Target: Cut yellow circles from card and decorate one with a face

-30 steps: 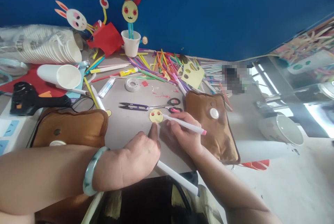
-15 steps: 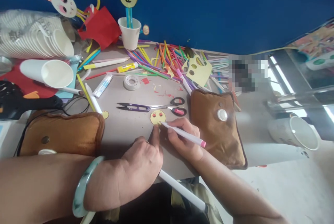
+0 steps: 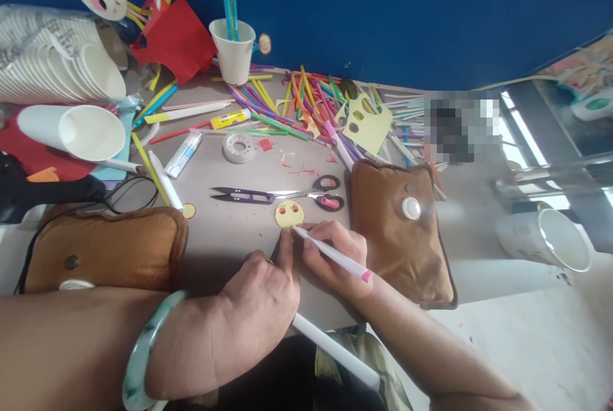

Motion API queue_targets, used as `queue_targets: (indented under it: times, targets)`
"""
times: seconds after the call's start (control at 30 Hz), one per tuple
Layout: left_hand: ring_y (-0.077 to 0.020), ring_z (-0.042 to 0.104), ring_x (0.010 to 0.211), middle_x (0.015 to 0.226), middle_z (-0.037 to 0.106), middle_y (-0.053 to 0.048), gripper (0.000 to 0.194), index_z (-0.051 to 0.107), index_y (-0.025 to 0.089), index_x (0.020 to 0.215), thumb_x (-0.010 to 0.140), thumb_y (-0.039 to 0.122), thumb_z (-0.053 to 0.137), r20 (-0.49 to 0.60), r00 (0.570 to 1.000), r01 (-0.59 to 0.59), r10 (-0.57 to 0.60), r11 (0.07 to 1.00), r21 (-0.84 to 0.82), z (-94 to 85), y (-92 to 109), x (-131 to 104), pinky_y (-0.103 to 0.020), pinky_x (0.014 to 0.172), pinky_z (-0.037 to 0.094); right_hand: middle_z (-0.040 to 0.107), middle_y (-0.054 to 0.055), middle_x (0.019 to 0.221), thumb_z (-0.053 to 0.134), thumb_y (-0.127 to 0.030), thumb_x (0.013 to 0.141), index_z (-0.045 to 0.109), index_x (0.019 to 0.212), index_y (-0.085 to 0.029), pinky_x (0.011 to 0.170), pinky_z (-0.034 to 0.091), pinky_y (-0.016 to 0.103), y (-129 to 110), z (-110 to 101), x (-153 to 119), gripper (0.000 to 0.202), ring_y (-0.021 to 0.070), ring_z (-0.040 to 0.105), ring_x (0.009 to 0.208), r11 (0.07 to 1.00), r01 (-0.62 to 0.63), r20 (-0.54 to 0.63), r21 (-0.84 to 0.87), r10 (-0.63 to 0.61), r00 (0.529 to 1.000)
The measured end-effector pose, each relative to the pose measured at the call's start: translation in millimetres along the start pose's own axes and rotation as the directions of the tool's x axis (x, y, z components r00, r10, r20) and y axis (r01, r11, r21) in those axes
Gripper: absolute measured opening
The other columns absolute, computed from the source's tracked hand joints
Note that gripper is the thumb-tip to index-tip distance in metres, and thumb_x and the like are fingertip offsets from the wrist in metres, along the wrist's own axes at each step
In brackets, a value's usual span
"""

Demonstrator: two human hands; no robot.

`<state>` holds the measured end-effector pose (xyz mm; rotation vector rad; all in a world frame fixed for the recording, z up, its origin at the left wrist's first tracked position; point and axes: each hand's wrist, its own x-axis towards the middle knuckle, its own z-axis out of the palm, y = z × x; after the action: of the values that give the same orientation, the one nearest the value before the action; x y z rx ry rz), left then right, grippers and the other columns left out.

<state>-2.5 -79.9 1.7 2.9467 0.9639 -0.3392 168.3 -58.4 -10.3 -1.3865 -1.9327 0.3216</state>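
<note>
A small round yellow paper face point(image 3: 290, 214) with two red eyes lies flat on the grey table. The index finger of my left hand point(image 3: 263, 296) presses on its lower edge, while the other fingers are curled under. My right hand point(image 3: 338, 254) grips a white marker pen point(image 3: 332, 253) with a pink end. The pen's tip rests at the bottom edge of the face, close beside my left fingertip. Just beyond the face lie dark-bladed scissors point(image 3: 275, 196). A tiny yellow paper disc point(image 3: 189, 210) is farther left.
Brown pouches point(image 3: 405, 239) flank my hands. Behind are a tape roll point(image 3: 238, 147), a glue stick point(image 3: 184, 154), paper scraps and many coloured sticks point(image 3: 297, 101). A paper cup point(image 3: 233, 57) holding a face puppet stands by the blue wall. Stacked cups point(image 3: 62, 73) are at the left.
The whole view has shifted slightly. My right hand and the marker have moved only a little at the lower edge of the face. My left finger keeps pressing there.
</note>
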Motion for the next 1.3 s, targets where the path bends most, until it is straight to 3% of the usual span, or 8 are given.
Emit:
queue_targets:
  times: [0.27,0.4,0.7,1.03,1.3]
  targets:
    - [-0.0176,0.061,0.063,0.136,0.051,-0.033,0.057,0.051,0.001,0.137,0.082,0.018,0.055,-0.038,0.999,0.025,-0.022,0.996,0.086,-0.4,2,-1,-0.032,0.055,0.043,0.076,0.004,0.076,0.059,-0.013,0.076,0.051,0.077,-0.022,0.052,0.055,0.02,0,0,0,0.013,0.0142,0.072,0.062,1.0,-0.018,0.013,0.019,0.018,1.0]
    - [-0.0208,0.064,0.071,0.133,0.054,-0.033,0.051,0.055,0.001,0.132,0.084,0.017,0.053,-0.048,0.998,-0.032,0.035,0.996,0.077,-4.5,0,-4,-0.033,0.06,0.045,0.076,0.004,0.077,0.058,-0.013,0.077,0.052,0.077,-0.022,0.051,0.054,0.021,2,0,2,0.012,0.0133,0.071,0.061,0.999,-0.03,0.034,0.045,0.028,0.999]
    - [-0.0226,0.066,0.075,0.137,0.05,-0.034,0.053,0.055,0.002,0.133,0.082,0.018,0.056,-0.035,0.999,-0.015,0.017,0.999,0.047,-1.9,0,-1,-0.034,0.062,0.047,0.076,0.002,0.076,0.057,-0.015,0.078,0.052,0.077,-0.023,0.053,0.054,0.022,1,-2,3,0.009,0.0137,0.071,0.062,0.994,-0.089,0.077,0.069,0.084,0.994]
    - [-0.0241,0.068,0.079,0.142,0.045,-0.033,0.047,0.059,0.007,0.128,0.082,0.017,0.06,0.021,1.0,-0.008,0.009,0.998,-0.059,0.5,0,0,-0.035,0.066,0.049,0.068,-0.003,0.059,0.059,-0.016,0.076,0.056,0.073,-0.022,0.044,0.046,0.019,3,-2,3,0.008,0.0099,0.06,0.046,0.996,-0.086,0.014,-0.018,0.087,0.996]
    - [-0.0201,0.067,0.071,0.145,0.041,-0.032,0.04,0.062,0.007,0.122,0.082,0.014,0.057,-0.004,1.0,-0.017,0.017,0.997,-0.075,6.0,-1,-2,-0.034,0.064,0.048,0.07,-0.003,0.063,0.057,-0.015,0.076,0.052,0.075,-0.023,0.049,0.05,0.022,4,-1,2,0.01,0.0132,0.066,0.053,0.994,-0.107,-0.002,-0.02,0.107,0.994]
